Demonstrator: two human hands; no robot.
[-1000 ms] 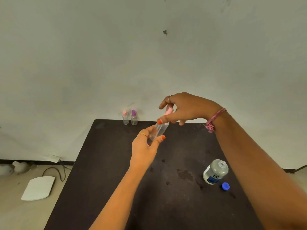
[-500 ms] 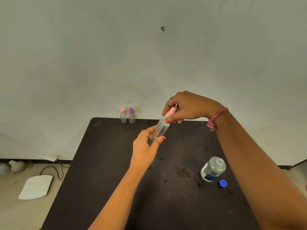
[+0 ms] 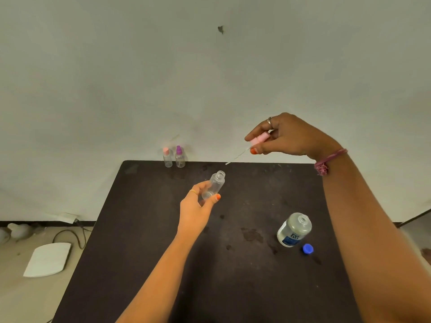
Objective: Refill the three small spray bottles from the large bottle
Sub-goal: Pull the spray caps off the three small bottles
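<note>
Plain room: bare wall [image 3: 210,78], dark table [image 3: 233,276], floor cable [image 3: 70,231].

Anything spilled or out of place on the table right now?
Dark blotches mark the table near the large bottle, which stands uncapped with its blue cap beside it. They look like drips, though wet or dry I cannot tell. Nothing has tipped over.

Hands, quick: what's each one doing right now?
Left hand: holds the small bottle, its top off.
Right hand: pinches the pink spray cap, tube hanging from it.
</note>
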